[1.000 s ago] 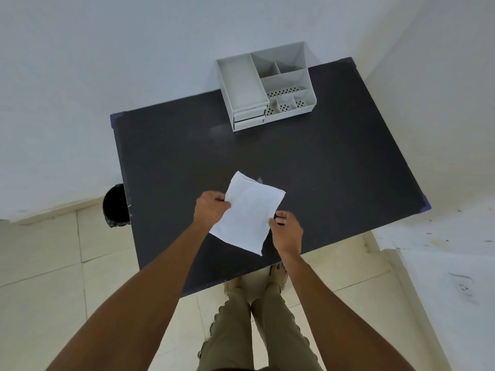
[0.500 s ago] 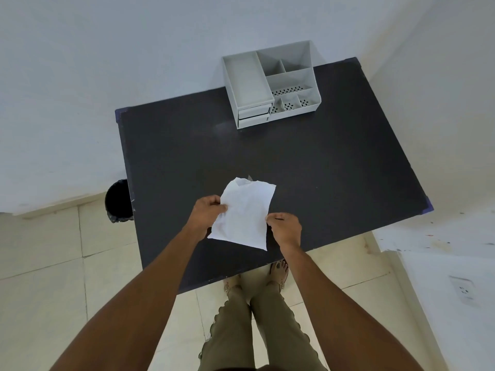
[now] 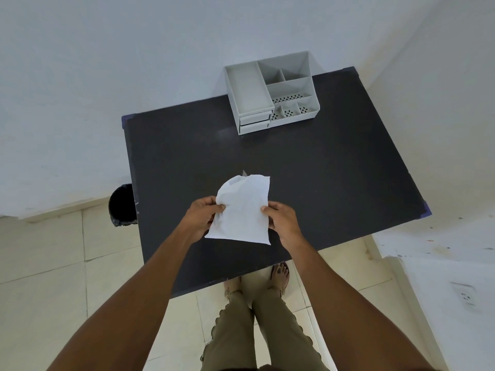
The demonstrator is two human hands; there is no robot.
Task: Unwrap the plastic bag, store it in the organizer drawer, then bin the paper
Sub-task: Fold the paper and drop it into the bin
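Observation:
A white sheet of paper (image 3: 242,210) is held above the near part of the black table (image 3: 308,172). My left hand (image 3: 201,218) pinches its left edge and my right hand (image 3: 281,220) grips its right edge. A small clear tip of plastic (image 3: 244,173) pokes out above the paper's folded top; the rest of the bag is hidden inside. The grey organizer (image 3: 270,92) stands at the table's far edge, its two small drawers (image 3: 254,123) pushed in at its front left.
A black bin (image 3: 122,204) stands on the tiled floor at the table's left side, partly hidden by the tabletop. White walls run behind the table and along the right. My feet (image 3: 278,277) stand at the table's near edge.
The paper has been folded narrower and turned more upright between my hands. Its top left corner now bends over, and both hands have closed in toward each other.

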